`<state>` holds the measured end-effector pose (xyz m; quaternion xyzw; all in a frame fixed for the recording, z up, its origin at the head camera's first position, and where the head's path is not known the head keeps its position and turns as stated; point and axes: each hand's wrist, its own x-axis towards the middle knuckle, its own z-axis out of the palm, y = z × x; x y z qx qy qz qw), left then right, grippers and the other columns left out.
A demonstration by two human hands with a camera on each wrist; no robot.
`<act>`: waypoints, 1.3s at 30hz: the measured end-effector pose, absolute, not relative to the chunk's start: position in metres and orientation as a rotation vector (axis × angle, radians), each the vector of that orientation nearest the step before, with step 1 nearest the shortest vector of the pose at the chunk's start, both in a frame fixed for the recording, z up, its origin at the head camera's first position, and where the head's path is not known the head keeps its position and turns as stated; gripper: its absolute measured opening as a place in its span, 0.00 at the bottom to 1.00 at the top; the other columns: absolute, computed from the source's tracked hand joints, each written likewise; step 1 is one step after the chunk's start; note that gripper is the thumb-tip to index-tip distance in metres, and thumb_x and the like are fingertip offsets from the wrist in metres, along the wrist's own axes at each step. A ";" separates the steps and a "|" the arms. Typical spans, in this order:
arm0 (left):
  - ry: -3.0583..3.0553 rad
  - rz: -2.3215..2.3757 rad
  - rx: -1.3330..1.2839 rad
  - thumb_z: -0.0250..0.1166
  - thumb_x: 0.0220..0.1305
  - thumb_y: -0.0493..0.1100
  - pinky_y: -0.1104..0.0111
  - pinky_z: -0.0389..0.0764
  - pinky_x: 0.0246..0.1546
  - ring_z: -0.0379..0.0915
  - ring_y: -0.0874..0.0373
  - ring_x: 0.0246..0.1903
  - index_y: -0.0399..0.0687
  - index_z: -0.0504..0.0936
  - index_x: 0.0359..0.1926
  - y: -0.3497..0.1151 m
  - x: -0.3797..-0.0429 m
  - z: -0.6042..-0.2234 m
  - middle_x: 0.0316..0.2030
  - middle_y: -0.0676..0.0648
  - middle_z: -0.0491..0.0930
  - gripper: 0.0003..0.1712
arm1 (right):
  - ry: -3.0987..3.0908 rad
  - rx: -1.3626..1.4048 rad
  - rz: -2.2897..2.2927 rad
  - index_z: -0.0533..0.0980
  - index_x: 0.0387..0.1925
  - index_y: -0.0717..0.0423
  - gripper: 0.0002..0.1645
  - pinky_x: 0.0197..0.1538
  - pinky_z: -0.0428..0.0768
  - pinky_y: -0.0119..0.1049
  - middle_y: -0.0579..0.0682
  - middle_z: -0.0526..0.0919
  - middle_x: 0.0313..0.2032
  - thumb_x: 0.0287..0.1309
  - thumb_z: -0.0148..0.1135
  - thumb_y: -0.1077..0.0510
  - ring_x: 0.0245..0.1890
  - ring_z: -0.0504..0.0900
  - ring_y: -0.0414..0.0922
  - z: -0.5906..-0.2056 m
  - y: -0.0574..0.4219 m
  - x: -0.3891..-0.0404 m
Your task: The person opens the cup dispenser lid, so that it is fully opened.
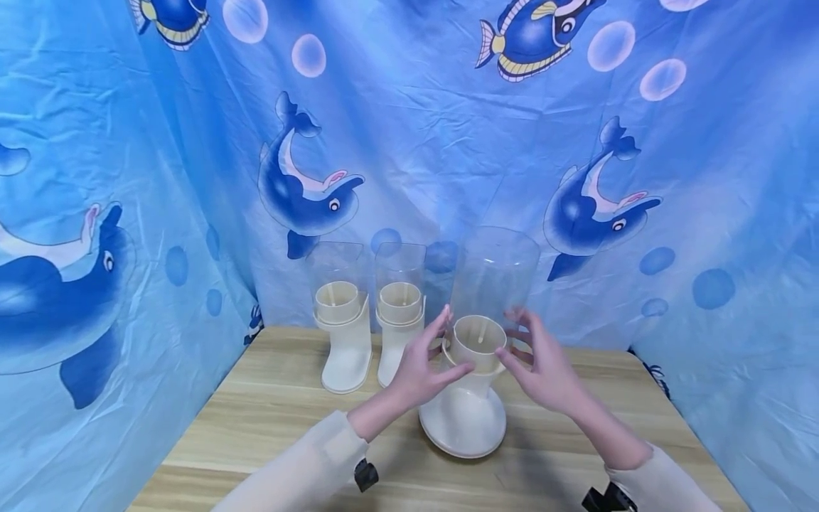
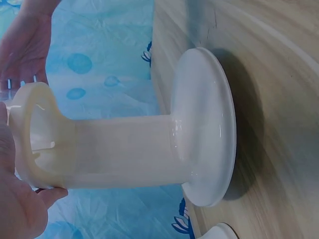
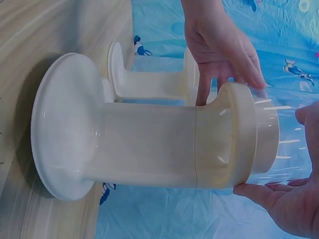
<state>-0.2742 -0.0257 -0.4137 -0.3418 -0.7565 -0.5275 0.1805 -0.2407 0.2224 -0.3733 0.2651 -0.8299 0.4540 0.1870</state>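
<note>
A cream-white dispenser stand (image 1: pixel 463 423) with a round base stands upright on the table. Its top ring (image 3: pixel 241 134) surrounds an inner cup (image 1: pixel 472 340), and a clear cylinder (image 1: pixel 493 274) rises from there. From the left, my left hand (image 1: pixel 419 366) curves about the cylinder's lower end, thumb in front. On the opposite side my right hand (image 1: pixel 544 370) does likewise, its fingers spread around the clear wall. In the right wrist view, fingertips of the right hand (image 3: pixel 291 209) meet the ring's edge. How firmly either hand grips is hard to see.
Two smaller cream dispensers with clear tops, one at left (image 1: pixel 345 355) and one beside it (image 1: pixel 392 348), stand at the back left of the wooden table (image 1: pixel 256 412). A blue curtain (image 1: pixel 409 142) with dolphins and fish encloses the back and sides.
</note>
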 end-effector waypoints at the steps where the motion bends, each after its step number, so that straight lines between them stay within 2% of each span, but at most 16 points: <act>1: -2.135 -1.495 -0.976 0.80 0.62 0.43 0.55 0.86 0.61 0.75 0.40 0.70 0.44 0.55 0.84 -0.027 -0.272 -0.414 0.77 0.36 0.68 0.58 | -2.335 0.754 1.279 0.57 0.75 0.66 0.40 0.61 0.85 0.55 0.66 0.69 0.74 0.71 0.67 0.63 0.66 0.80 0.69 -0.374 0.222 -0.239; 6: -2.120 -1.495 -1.016 0.80 0.61 0.41 0.57 0.87 0.59 0.75 0.39 0.70 0.40 0.55 0.84 -0.032 -0.262 -0.416 0.77 0.35 0.68 0.58 | -2.337 0.777 1.254 0.57 0.74 0.68 0.39 0.60 0.86 0.55 0.66 0.69 0.74 0.71 0.66 0.65 0.65 0.80 0.68 -0.378 0.222 -0.231; 12: -2.110 -1.562 -0.948 0.81 0.60 0.42 0.55 0.86 0.60 0.77 0.41 0.69 0.47 0.58 0.84 -0.034 -0.251 -0.417 0.76 0.37 0.70 0.58 | -2.345 0.799 1.242 0.56 0.76 0.65 0.40 0.61 0.85 0.57 0.64 0.69 0.75 0.71 0.65 0.66 0.66 0.80 0.68 -0.379 0.218 -0.224; 18: -2.109 -1.595 -0.913 0.82 0.58 0.42 0.52 0.86 0.59 0.78 0.41 0.67 0.49 0.60 0.83 -0.040 -0.244 -0.423 0.75 0.37 0.72 0.57 | -2.335 0.810 1.243 0.56 0.76 0.65 0.41 0.59 0.86 0.56 0.66 0.69 0.74 0.70 0.66 0.66 0.66 0.80 0.69 -0.384 0.211 -0.218; 26: -2.126 -1.610 -0.882 0.83 0.56 0.42 0.56 0.88 0.58 0.79 0.43 0.65 0.58 0.61 0.83 -0.050 -0.233 -0.428 0.75 0.44 0.74 0.59 | -2.330 0.829 1.222 0.56 0.77 0.64 0.42 0.59 0.87 0.53 0.64 0.69 0.75 0.70 0.67 0.65 0.65 0.81 0.67 -0.393 0.204 -0.210; 32: -2.107 -1.610 -0.873 0.84 0.55 0.42 0.55 0.89 0.55 0.81 0.41 0.63 0.57 0.62 0.83 -0.053 -0.222 -0.427 0.72 0.40 0.76 0.58 | -2.316 0.876 1.166 0.56 0.76 0.62 0.42 0.55 0.89 0.52 0.65 0.69 0.74 0.69 0.67 0.67 0.62 0.84 0.66 -0.393 0.202 -0.204; 39: -2.124 -1.665 -0.826 0.85 0.53 0.43 0.54 0.89 0.57 0.80 0.41 0.65 0.60 0.65 0.81 -0.054 -0.212 -0.429 0.72 0.43 0.76 0.58 | -2.338 0.870 1.159 0.57 0.77 0.61 0.43 0.56 0.89 0.52 0.61 0.70 0.74 0.69 0.69 0.65 0.65 0.82 0.64 -0.394 0.201 -0.194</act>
